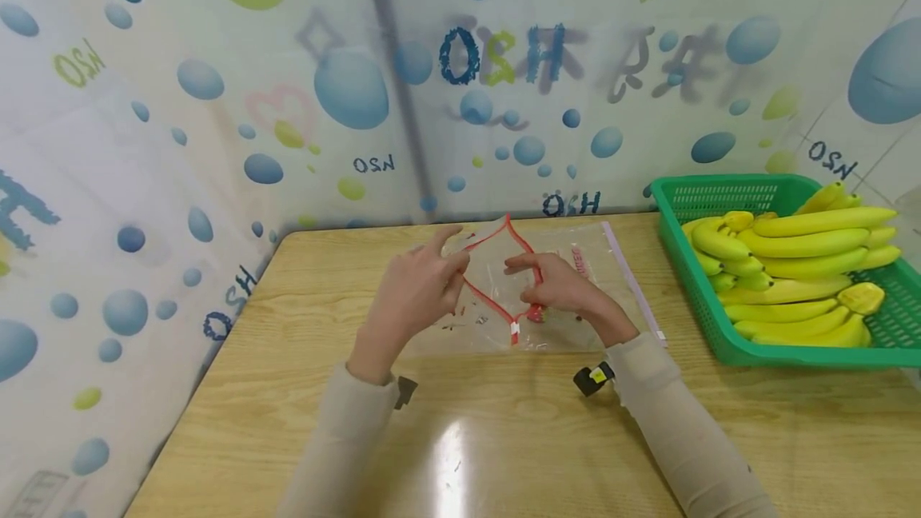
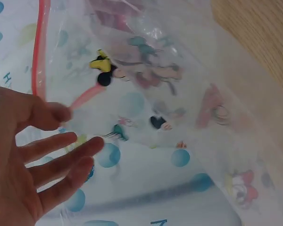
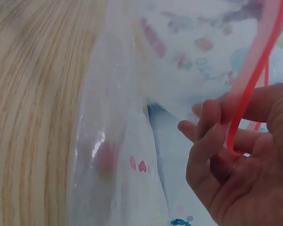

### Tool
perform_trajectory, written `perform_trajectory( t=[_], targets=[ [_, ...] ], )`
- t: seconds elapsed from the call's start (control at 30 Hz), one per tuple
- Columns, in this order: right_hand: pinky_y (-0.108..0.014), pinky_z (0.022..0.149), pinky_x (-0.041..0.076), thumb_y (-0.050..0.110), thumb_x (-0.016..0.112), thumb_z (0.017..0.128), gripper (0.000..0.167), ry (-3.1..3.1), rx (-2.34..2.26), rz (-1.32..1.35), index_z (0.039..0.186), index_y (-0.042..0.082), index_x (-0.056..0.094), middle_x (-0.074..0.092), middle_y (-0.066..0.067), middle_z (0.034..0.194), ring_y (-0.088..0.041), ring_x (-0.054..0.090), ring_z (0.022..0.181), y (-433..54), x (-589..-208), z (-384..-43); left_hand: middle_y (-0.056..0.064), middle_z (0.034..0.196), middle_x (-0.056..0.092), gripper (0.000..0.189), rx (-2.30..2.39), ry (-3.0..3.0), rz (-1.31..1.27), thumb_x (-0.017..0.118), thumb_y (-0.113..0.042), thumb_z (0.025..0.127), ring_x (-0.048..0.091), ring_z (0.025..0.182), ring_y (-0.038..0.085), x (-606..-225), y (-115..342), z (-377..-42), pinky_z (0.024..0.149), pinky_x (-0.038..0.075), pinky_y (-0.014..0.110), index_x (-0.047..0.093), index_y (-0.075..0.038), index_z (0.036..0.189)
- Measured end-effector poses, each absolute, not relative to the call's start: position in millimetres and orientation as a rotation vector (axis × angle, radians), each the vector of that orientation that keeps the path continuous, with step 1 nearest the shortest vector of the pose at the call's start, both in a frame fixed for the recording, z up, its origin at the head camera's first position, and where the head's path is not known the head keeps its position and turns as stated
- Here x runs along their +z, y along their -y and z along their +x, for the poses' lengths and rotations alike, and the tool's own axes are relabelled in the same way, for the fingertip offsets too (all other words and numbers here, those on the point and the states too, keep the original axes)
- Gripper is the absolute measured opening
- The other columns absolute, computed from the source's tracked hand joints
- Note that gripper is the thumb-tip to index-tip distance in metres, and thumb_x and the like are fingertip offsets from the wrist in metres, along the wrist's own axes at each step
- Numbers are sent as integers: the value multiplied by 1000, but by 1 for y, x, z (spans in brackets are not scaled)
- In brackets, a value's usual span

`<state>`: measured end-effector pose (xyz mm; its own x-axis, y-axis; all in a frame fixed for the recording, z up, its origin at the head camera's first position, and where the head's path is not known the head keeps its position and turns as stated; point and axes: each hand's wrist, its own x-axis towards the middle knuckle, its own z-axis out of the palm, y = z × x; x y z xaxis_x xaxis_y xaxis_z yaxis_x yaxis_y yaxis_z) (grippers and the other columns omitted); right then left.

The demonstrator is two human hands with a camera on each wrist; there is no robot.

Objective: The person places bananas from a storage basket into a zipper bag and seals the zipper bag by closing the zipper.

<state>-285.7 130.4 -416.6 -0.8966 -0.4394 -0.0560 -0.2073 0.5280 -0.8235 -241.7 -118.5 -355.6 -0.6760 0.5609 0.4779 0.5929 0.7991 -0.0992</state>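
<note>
A clear plastic zip bag (image 1: 496,262) with cartoon prints lies on the table, its red-edged mouth spread into a diamond. A white slider (image 1: 514,328) sits at the mouth's near corner. My left hand (image 1: 420,286) is at the left side of the mouth; in the left wrist view its fingers (image 2: 61,174) reach out fairly straight beside the red strip (image 2: 40,52). My right hand (image 1: 564,282) holds the right side of the mouth. In the right wrist view, the red rim (image 3: 250,84) crosses that hand, whose fingers (image 3: 203,146) curl beside it.
A green basket (image 1: 691,278) of bananas (image 1: 806,246) stands at the right of the wooden table (image 1: 504,438). Beside the bag's right part runs a pale purple strip (image 1: 633,282). A curtain (image 1: 288,142) with printed bubbles hangs behind and to the left.
</note>
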Motion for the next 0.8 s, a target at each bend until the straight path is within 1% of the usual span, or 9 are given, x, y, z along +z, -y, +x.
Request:
perform_trajectory(
  t=[0.07, 0.2, 0.23, 0.27, 0.3, 0.43, 0.6, 0.7, 0.8],
  targets=[
    [-35, 75, 52, 0, 67, 89, 59, -2558, -1258, -515, 146, 1, 55, 61, -18, 145, -39, 51, 134, -132, -417, -286, 7, 134, 62, 13, -128, 2449, -857, 56, -13, 96, 44, 49, 15, -354, 121, -241, 43, 31, 26, 64, -19, 88],
    [-36, 70, 55, 3, 67, 94, 51, -2591, -1229, -452, 144, 4, 58, 61, -17, 146, -42, 65, 100, -135, -417, -288, 5, 120, 62, 16, -195, 2330, -861, 51, -9, 92, 34, 46, 13, -349, 125, -238, 41, 25, 25, 59, -18, 82],
    [-36, 75, 56, 4, 67, 95, 49, -2602, -1221, -458, 143, 4, 59, 62, -17, 145, -41, 65, 98, -136, -417, -288, 4, 120, 63, 16, -196, 2309, -869, 50, -9, 92, 33, 46, 13, -349, 125, -238, 41, 24, 25, 59, -19, 81],
    [-37, 73, 57, 3, 66, 94, 48, -2595, -1230, -468, 142, 3, 60, 62, -18, 144, -41, 65, 96, -137, -418, -289, 4, 119, 63, 17, -188, 2297, -879, 50, -9, 92, 34, 46, 13, -349, 124, -238, 41, 24, 25, 58, -19, 81],
    [-38, 78, 58, 3, 67, 94, 47, -2587, -1236, -480, 141, 3, 61, 63, -18, 143, -41, 66, 97, -138, -417, -289, 3, 119, 64, 17, -181, 2295, -894, 49, -10, 93, 34, 46, 13, -349, 123, -239, 42, 24, 25, 59, -19, 82],
    [-39, 90, 58, 4, 68, 93, 43, -2570, -1232, -539, 136, 4, 66, 66, -18, 138, -35, 60, 123, -140, -417, -289, 1, 122, 64, 14, -134, 2348, -938, 51, -13, 97, 38, 47, 11, -353, 118, -242, 43, 26, 24, 61, -20, 89],
    [-30, 72, 56, 3, 68, 93, 39, -2531, -1248, -629, 131, 1, 68, 68, -21, 134, -35, 65, 101, -138, -411, -285, 2, 124, 64, 9, -49, 2424, -914, 53, -14, 99, 39, 45, 13, -360, 113, -244, 42, 29, 25, 61, -18, 98],
    [-28, 66, 52, 3, 67, 94, 36, -2543, -1215, -698, 130, 0, 69, 68, -22, 131, -31, 65, 87, -136, -408, -283, 3, 126, 65, 8, -19, 2458, -886, 52, -14, 100, 42, 46, 14, -362, 111, -244, 43, 31, 25, 60, -16, 99],
    [-27, 64, 51, 9, 67, 96, 34, -2594, -1146, -698, 130, 2, 69, 66, -21, 134, -27, 68, 80, -135, -402, -278, 5, 130, 65, 8, -20, 2483, -870, 52, -16, 102, 42, 46, 14, -364, 110, -244, 43, 31, 25, 59, -15, 100]
  ],
)
